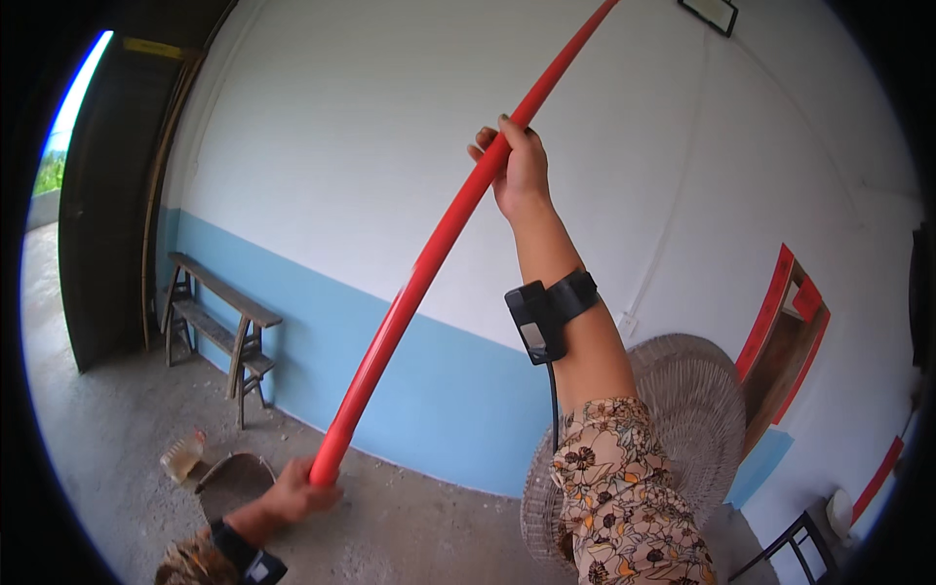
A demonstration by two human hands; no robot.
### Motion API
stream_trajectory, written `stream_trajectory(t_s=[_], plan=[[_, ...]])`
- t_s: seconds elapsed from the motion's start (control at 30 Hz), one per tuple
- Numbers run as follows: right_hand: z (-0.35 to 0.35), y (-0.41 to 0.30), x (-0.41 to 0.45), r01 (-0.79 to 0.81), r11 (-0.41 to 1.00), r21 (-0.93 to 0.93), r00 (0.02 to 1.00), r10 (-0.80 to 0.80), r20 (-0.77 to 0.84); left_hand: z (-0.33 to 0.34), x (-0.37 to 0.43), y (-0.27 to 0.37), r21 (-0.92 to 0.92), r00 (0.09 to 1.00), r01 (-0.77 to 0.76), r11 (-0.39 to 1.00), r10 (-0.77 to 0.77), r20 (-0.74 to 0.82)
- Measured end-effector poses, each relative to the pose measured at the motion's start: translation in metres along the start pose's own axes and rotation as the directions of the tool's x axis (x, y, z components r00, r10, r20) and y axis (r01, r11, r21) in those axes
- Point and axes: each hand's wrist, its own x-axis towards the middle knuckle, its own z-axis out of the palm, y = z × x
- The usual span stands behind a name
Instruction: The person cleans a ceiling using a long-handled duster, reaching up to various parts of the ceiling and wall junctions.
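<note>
A long glossy red pole point(409, 300) runs slantwise from the lower left up past the top edge of the view, so its upper end is hidden. My left hand point(301, 488) is closed around its lower end. Higher up, my right hand point(519, 161) grips the pole with the arm raised, thumb lying along it. Black devices are strapped to both forearms, and a cable hangs from the right one. Behind the pole stands a wall, white above point(329, 146) and light blue below point(329, 336).
Wooden benches point(227, 292) are stacked by the wall at left, near a dark open door point(110, 205). A plastic jug point(183, 455) and a basket point(238, 479) sit on the floor. Large round woven trays point(687, 409) lean at right, near a red-edged doorway point(782, 351) and a dark chair point(797, 537).
</note>
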Motion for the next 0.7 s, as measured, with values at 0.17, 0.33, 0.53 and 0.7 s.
stream_trajectory(t_s=[0.17,0.33,0.53,0.7], plan=[[0.026,0.031,-0.04,-0.268,0.838,0.474,0.962,0.206,0.18,-0.026,-0.201,-0.217,0.264,0.883,0.432,0.862,-0.346,-0.317],[0.116,0.087,-0.216,-0.353,0.872,0.339,0.934,0.309,0.179,-0.063,-0.349,-0.265,0.658,0.644,0.714,0.238,-0.591,-0.486],[0.216,0.089,-0.449,-0.549,0.728,0.411,0.836,0.47,0.284,-0.051,-0.413,-0.151,0.156,0.775,0.532,0.832,-0.404,-0.487],[0.276,0.025,-0.564,-0.692,0.632,0.349,0.72,0.564,0.404,-0.016,-0.353,0.061,0.117,0.875,0.124,0.985,-0.053,-0.482]])
